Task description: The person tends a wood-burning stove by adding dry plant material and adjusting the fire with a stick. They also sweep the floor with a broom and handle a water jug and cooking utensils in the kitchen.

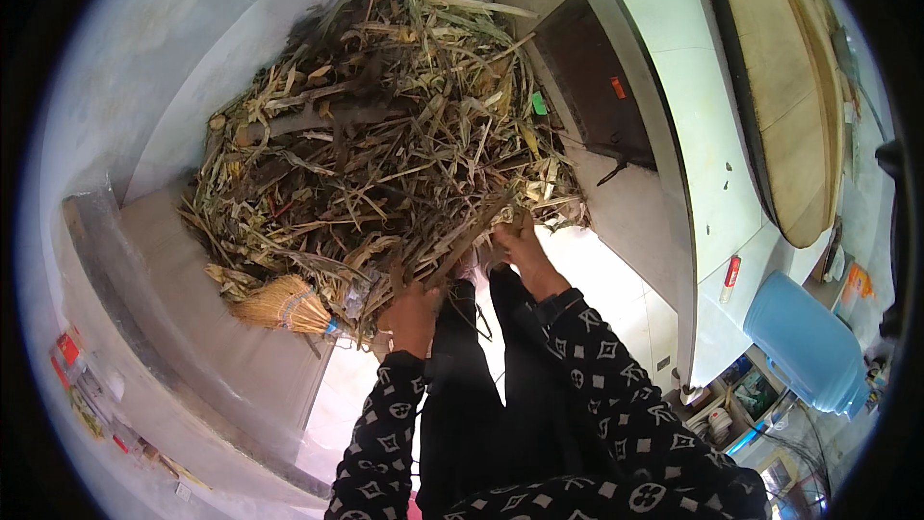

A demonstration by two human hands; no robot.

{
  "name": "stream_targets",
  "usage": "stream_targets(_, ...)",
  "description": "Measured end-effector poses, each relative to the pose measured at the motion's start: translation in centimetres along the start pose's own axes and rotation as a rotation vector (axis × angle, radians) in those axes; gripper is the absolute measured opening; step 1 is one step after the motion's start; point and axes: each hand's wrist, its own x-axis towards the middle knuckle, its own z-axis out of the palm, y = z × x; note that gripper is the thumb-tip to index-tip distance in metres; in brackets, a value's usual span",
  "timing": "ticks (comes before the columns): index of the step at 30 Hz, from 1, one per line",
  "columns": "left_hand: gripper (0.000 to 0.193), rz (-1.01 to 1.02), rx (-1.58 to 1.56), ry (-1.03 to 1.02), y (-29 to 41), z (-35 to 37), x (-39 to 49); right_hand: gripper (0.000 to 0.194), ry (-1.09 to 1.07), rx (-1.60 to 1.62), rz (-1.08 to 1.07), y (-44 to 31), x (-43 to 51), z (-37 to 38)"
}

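A big heap of dry stalks, husks and leaves (375, 159) fills the corner in front of me. At its near edge, my left hand (411, 318) is closed around one side of a bundle of dry stalks (462, 249). My right hand (525, 254) grips the other side of that bundle, close to the pale husks. A straw broom head (283, 305) with blue binding lies left of my left hand, against the heap. Crumpled clear plastic (355, 297) sits between the broom and the bundle.
Tiled walls enclose the heap on the left and behind. On the right stand a dark metal door (595, 79) and a white tiled counter (711, 159) bearing a red lighter (731, 273). A large blue plastic water bottle (805, 343) and a shelf of small items (722, 419) are beyond it.
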Motion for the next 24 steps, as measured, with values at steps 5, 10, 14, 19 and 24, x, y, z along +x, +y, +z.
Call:
stream_targets(5, 0.039, 0.167, -0.463, 0.075, 2.0, 1.7, 0.6, 0.093, -0.245, -0.127, -0.051, -0.2, -1.3, 2.5)
stream_targets(10, 0.034, 0.146, -0.73, 0.109, 2.9, 1.0, 1.8, 0.064, -0.27, -0.301, -0.2, -4.6, -2.2, 0.7)
stream_targets(14, 0.03, 0.045, -0.704, 0.098, 2.0, -0.9, 3.1, 0.076, -0.241, -0.34, -0.295, -7.9, -4.5, -1.7)
stream_targets(19, 0.028, 0.111, -0.771, 0.117, 0.3, -3.2, 2.8, 0.086, 0.277, -0.055, -0.531, -11.0, -4.1, -4.8)
stream_targets(24, 0.023, 0.195, -0.708, 0.221, -0.6, -4.0, 2.1, 0.082, 0.421, -0.231, -0.527, -12.5, -1.3, -7.3)
